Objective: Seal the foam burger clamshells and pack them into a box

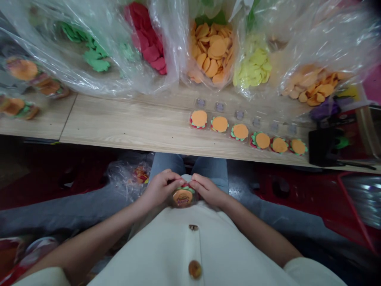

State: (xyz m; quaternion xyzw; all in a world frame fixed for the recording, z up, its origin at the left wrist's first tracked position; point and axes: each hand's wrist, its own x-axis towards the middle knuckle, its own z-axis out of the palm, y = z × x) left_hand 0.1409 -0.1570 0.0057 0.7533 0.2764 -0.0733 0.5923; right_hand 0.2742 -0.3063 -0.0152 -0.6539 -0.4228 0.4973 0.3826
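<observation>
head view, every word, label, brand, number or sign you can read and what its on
No text reads clearly.
Held burger pack: dark printed design, any lettering too blurred to read.
Greyish-purple marks behind the row of burger stacks: too small to read.
Far-left pack: purple patches, too blurred.

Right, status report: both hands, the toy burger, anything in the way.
Left fingers and right fingers at the toy burger's top edge. Printed orange bun showing, held at lap level. Nothing visibly obstructing; burger row on tabletop, apart.
</observation>
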